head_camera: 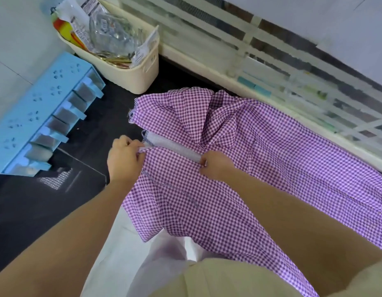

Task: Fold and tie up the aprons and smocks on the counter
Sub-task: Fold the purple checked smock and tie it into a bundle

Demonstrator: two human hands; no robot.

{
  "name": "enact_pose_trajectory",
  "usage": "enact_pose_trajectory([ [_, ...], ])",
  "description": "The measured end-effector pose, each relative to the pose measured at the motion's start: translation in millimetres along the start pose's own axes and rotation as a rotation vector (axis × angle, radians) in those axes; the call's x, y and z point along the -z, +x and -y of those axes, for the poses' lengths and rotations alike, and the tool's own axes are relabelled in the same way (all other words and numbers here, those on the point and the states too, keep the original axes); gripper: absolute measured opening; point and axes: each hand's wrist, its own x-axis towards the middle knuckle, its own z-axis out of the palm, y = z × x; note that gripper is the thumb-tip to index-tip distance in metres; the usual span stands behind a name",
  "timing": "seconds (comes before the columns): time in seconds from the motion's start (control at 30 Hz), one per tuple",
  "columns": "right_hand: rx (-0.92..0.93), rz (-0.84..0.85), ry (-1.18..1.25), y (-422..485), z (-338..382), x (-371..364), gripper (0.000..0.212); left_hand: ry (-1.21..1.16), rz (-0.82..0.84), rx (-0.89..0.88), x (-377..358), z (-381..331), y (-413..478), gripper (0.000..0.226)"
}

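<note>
Folding looks barely begun, as far as you can judge from how the cloth lies. At your far left stands one blue rack (35, 116), then one cream basket (130, 67) holding glassware and packets. Your left hand (125, 156) pinches the end of a pale band (173, 150) on the single purple checked garment (271, 168) in view, and your right hand (215, 166) pinches the same band further along. The garment lies rumpled across the dark counter (35, 211), with no neat fold and no tie made. No other aprons show.
</note>
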Motion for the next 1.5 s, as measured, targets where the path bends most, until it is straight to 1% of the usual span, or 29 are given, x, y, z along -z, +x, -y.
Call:
enact_pose_trajectory([
  [0.07,-0.039,-0.033,0.089,3.9,2.8,3.3,0.018,0.018,0.023,0.09,1.5,2.1,-0.9,0.027],
  [0.13,-0.05,0.052,0.098,6.8,4.5,1.3,0.014,0.003,0.036,0.225,4.9,4.9,-4.3,0.043],
  [0.2,-0.05,0.063,0.09,9.6,5.7,-2.7,0.014,-0.068,0.029,0.348,10.1,8.2,-6.8,0.05],
  [0.23,-0.052,0.037,0.119,11.2,7.4,-2.5,0.014,-0.115,0.037,0.408,15.2,8.6,-6.1,0.047],
  [0.3,-0.027,0.005,0.137,16.2,15.2,-0.5,0.015,-0.158,0.075,0.523,24.6,14.4,1.3,0.032],
  [0.33,-0.009,0.027,0.139,18.5,20.6,1.2,0.017,-0.169,0.121,0.572,28.8,17.4,7.0,0.023],
  [0.37,0.008,0.068,0.168,20.6,28.3,2.6,0.02,-0.209,0.192,0.63,34.1,19.3,13.4,0.02],
  [0.43,0.058,0.11,0.282,26.5,45.3,4.6,0.018,-0.439,0.339,0.784,42.4,20.7,24.9,0.027],
  [0.5,0.112,0.046,0.371,36.9,65.9,9.0,0.016,-0.723,0.414,0.896,48.3,18.8,31.9,0.026],
  [0.53,0.127,-0.002,0.384,43.8,77.1,11.8,0.016,-0.827,0.426,0.909,50.4,20.4,34.9,0.026],
  [0.6,0.14,-0.098,0.273,60.2,96.7,14.4,0.019,-1.008,0.368,0.928,50.8,26.6,40.2,0.028],
  [0.7,0.099,-0.156,0.036,79.9,117.9,10.0,0.035,-1.271,0.161,0.985,45.9,40.5,45.7,0.028],
  [0.8,0.132,-0.189,-0.091,88.3,125.6,2.9,0.025,-1.432,0.001,0.994,42.0,46.5,51.5,0.022],
  [0.87,0.164,-0.146,-0.057,95.5,129.9,2.2,0.032,-1.57,-0.103,0.96,44.3,47.4,58.8,0.014],
  [0.9,0.158,-0.101,0.064,97.9,132.6,6.4,0.031,-1.603,-0.142,0.937,46.4,46.8,62.6,0.013],
  [0.93,0.137,-0.043,0.246,101.2,137.4,11.0,0.03,-1.569,-0.156,0.924,47.2,47.1,66.0,0.015],
  [0.97,0.128,0.005,0.451,103.5,144.4,18.8,0.03,-1.447,-0.141,0.901,47.8,46.9,69.3,0.018],
  [1.0,0.128,0.03,0.623,105.7,152.6,27.1,0.031,-1.277,-0.112,0.86,45.6,47.6,71.1,0.021],
  [1.07,0.211,0.035,0.869,104.2,172.7,47.6,0.026,-0.992,-0.097,0.756,38.4,48.5,71.0,0.028],
  [1.13,0.334,0.077,1.034,97.2,189.4,67.4,0.015,-0.841,-0.137,0.698,32.3,46.6,68.8,0.023],
  [1.17,0.374,0.108,1.071,95.5,192.7,74.3,0.015,-0.786,-0.146,0.693,30.0,45.5,67.3,0.018],
  [1.23,0.365,0.14,1.112,95.1,188.9,77.6,0.019,-0.699,-0.101,0.668,26.3,43.2,64.3,0.014],
  [1.27,0.335,0.128,1.107,94.7,184.0,75.5,0.018,-0.643,-0.043,0.632,24.2,42.4,62.4,0.014],
  [1.3,0.303,0.078,1.043,93.9,177.6,71.5,0.013,-0.576,0.027,0.591,22.7,41.7,60.1,0.014],
  [1.33,0.271,0.005,0.908,93.8,170.0,65.8,0.007,-0.496,0.099,0.551,21.2,41.9,56.9,0.015],
  [1.37,0.234,-0.047,0.729,93.7,159.8,58.6,0.006,-0.398,0.161,0.51,19.7,43.6,53.8,0.018],
  [1.4,0.186,-0.045,0.543,93.5,147.4,49.7,0.011,-0.298,0.204,0.468,17.4,47.6,50.5,0.024],
  [1.43,0.134,0.023,0.364,90.0,135.1,41.4,0.017,-0.223,0.234,0.432,15.3,52.2,46.3,0.031],
  [1.5,0.076,0.153,0.061,78.7,113.9,24.4,0.03,-0.212,0.302,0.404,16.1,60.0,38.4,0.039],
])
